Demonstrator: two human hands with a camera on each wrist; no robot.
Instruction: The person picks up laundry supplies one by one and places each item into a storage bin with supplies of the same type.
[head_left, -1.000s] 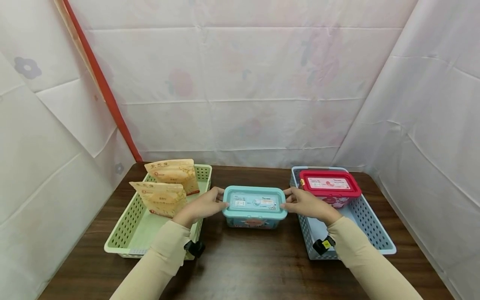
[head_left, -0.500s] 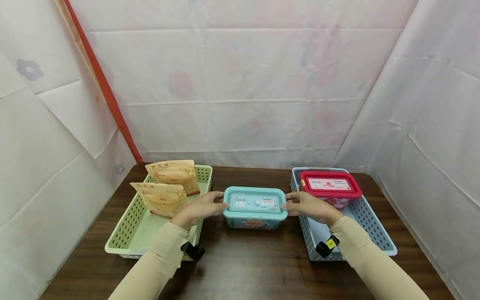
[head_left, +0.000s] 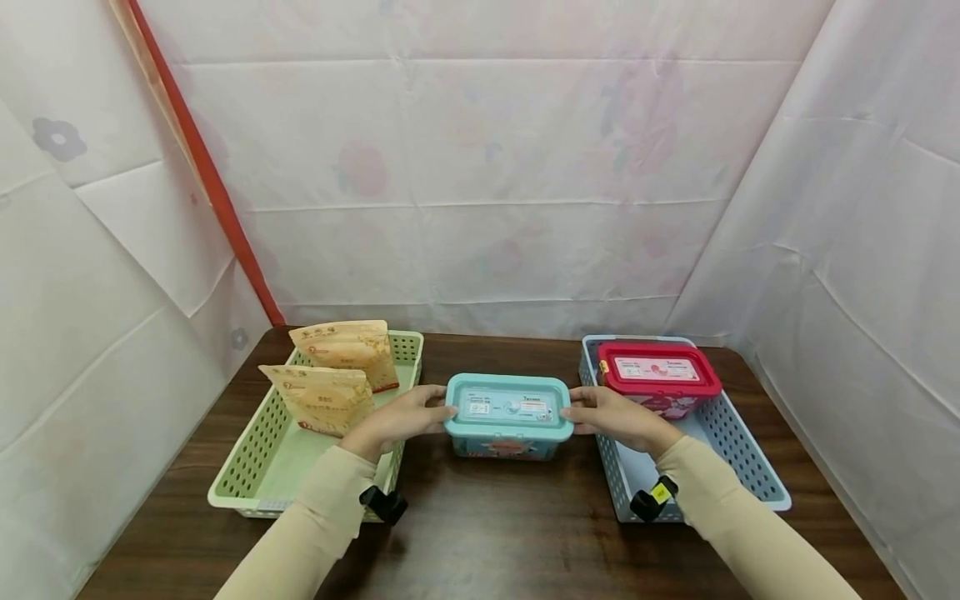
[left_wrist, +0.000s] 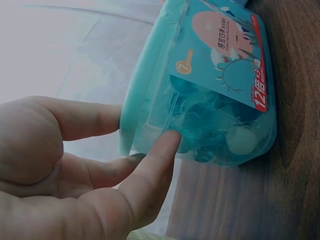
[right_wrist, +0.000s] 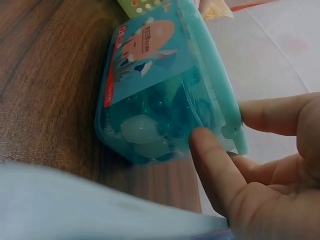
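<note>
A teal lidded tub of laundry pods sits on the dark wooden table, midway between two baskets. Through its clear wall, rounded pods show in the left wrist view. My left hand grips the tub's left end, thumb on the lid's rim and fingers against the wall below. At the opposite end, my right hand holds on likewise, its thumb at the lid's edge and a fingertip on the side. Part of the fingers behind the rim is hidden.
To the left, a green basket holds two yellow pouches standing up. A blue basket on the right contains a red lidded tub. White curtains enclose the back and sides of the table.
The right hand's fingers have shifted slightly at the tub's end, and its forearm has dropped a little. The tub itself stays where it was.
</note>
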